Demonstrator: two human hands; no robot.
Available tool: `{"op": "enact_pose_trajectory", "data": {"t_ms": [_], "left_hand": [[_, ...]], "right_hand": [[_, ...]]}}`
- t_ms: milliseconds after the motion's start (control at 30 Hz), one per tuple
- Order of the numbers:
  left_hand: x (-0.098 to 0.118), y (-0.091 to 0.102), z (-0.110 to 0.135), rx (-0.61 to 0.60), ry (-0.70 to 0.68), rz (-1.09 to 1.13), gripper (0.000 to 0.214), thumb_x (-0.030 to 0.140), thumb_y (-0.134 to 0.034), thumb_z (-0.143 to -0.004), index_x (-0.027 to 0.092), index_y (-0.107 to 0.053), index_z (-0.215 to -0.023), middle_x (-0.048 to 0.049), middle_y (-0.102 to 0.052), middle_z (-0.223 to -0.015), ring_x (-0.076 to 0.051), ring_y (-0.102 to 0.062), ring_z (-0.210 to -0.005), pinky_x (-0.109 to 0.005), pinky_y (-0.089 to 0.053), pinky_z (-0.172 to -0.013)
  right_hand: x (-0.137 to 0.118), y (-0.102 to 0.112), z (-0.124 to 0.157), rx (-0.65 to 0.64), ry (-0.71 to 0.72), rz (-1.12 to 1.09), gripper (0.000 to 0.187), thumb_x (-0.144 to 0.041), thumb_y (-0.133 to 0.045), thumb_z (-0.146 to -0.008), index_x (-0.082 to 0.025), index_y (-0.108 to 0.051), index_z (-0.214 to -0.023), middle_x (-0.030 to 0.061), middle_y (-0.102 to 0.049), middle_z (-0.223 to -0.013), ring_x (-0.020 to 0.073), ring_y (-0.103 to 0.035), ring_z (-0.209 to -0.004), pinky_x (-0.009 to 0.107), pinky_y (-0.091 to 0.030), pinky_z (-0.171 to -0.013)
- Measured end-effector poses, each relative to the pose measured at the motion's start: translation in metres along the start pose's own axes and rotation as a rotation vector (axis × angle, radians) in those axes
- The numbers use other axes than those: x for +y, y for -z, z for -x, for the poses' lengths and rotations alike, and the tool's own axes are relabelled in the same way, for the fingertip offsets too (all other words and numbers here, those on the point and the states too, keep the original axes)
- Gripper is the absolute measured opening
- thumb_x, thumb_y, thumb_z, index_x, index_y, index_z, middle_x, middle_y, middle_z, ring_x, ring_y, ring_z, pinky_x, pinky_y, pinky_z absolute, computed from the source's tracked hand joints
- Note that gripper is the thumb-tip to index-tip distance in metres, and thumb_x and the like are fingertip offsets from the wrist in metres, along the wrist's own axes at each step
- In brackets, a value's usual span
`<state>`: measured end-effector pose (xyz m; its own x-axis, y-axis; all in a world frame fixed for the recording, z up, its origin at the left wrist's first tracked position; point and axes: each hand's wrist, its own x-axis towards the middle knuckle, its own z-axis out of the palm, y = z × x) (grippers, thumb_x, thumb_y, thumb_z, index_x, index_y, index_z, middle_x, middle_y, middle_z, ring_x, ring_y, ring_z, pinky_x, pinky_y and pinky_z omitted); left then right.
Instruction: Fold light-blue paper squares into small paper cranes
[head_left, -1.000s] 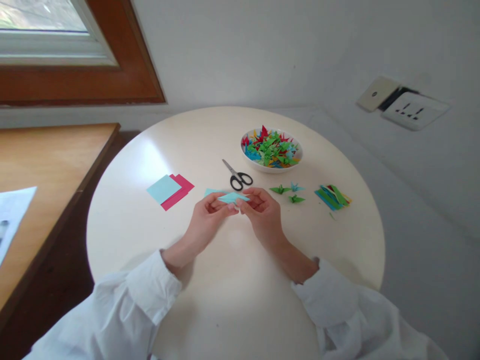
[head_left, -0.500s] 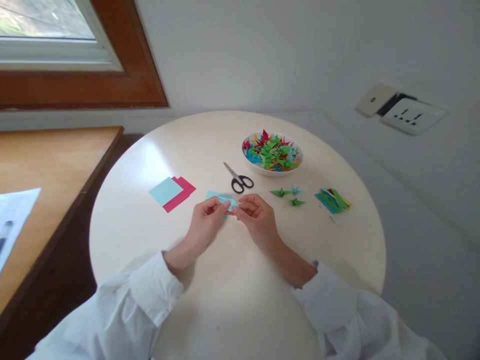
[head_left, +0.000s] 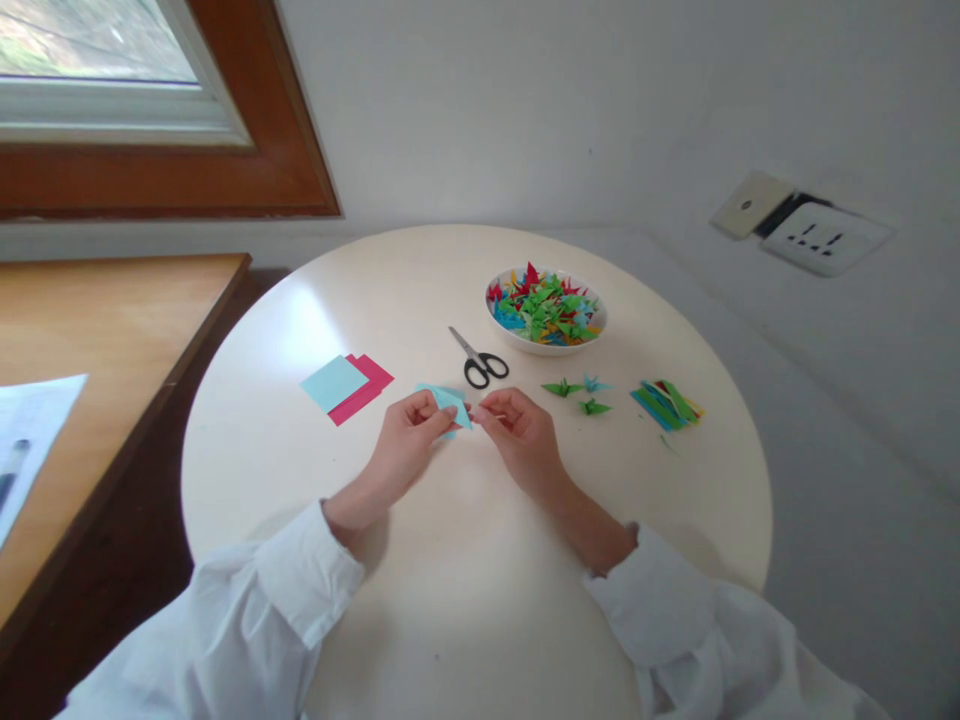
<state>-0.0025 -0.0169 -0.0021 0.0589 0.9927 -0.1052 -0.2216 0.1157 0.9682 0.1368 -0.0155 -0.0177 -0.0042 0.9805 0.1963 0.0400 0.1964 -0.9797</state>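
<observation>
My left hand (head_left: 411, 432) pinches a small folded piece of light blue paper (head_left: 453, 405) between thumb and fingers, and one pointed corner sticks out toward the right. More light blue paper (head_left: 448, 436) shows beneath the hand; most of it is hidden. Just right of the folded paper is my right hand (head_left: 519, 432), its thumb and index fingertips closed together, a small gap from the paper's tip. Nothing shows between those fingertips. Beyond the hands lie scissors (head_left: 480, 362) with black handles. Small paper cranes (head_left: 592, 407), green and light blue, rest right of my right hand.
A white bowl (head_left: 551, 349) full of colourful paper cranes stands at the back of the round white table (head_left: 465, 600). Light blue and pink paper squares (head_left: 337, 385) lie left, paper strips (head_left: 666, 404) right. A wooden desk (head_left: 112, 330) stands at the left, a wall socket (head_left: 817, 238) at the right.
My right fingertips have come away from the folded light blue paper, moving slightly right. The paper's pointed corner now shows more openly in my left hand.
</observation>
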Motion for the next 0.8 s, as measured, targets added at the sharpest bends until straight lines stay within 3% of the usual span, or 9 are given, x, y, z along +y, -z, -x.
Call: {"op": "enact_pose_trajectory", "data": {"t_ms": [167,433,800], "left_hand": [[0.007,0.002,0.000,-0.093,0.077,0.062,0.018,0.027,-0.071,-0.063,0.014,-0.059,-0.065,0.0004,-0.061,-0.058,-0.011,-0.057,-0.055,-0.025,-0.046,-0.061],[0.002,0.008,-0.003,-0.226,0.084,0.060,0.016,0.028,-0.069,-0.069,0.013,-0.067,-0.071,-0.0011,-0.057,-0.061,-0.009,-0.048,-0.056,-0.023,-0.037,-0.056],[0.004,0.009,0.000,-0.300,0.169,0.104,0.011,0.023,-0.068,-0.071,0.013,-0.066,-0.067,0.0007,-0.052,-0.059,-0.007,-0.045,-0.056,-0.022,-0.034,-0.055]], "right_hand": [[0.000,0.011,-0.005,-0.041,0.091,0.021,0.011,-0.028,-0.060,-0.074,-0.021,-0.063,-0.081,0.0026,-0.066,-0.081,0.0145,-0.061,-0.076,0.026,-0.049,-0.064],[-0.005,0.015,-0.005,-0.219,0.113,0.036,0.010,-0.022,-0.061,-0.073,-0.022,-0.066,-0.082,0.0014,-0.067,-0.081,0.0125,-0.060,-0.071,0.026,-0.049,-0.064],[-0.009,0.014,-0.002,-0.215,0.146,0.144,0.011,-0.019,-0.063,-0.070,-0.022,-0.066,-0.081,-0.0013,-0.065,-0.073,0.0116,-0.058,-0.066,0.025,-0.044,-0.061]]}}
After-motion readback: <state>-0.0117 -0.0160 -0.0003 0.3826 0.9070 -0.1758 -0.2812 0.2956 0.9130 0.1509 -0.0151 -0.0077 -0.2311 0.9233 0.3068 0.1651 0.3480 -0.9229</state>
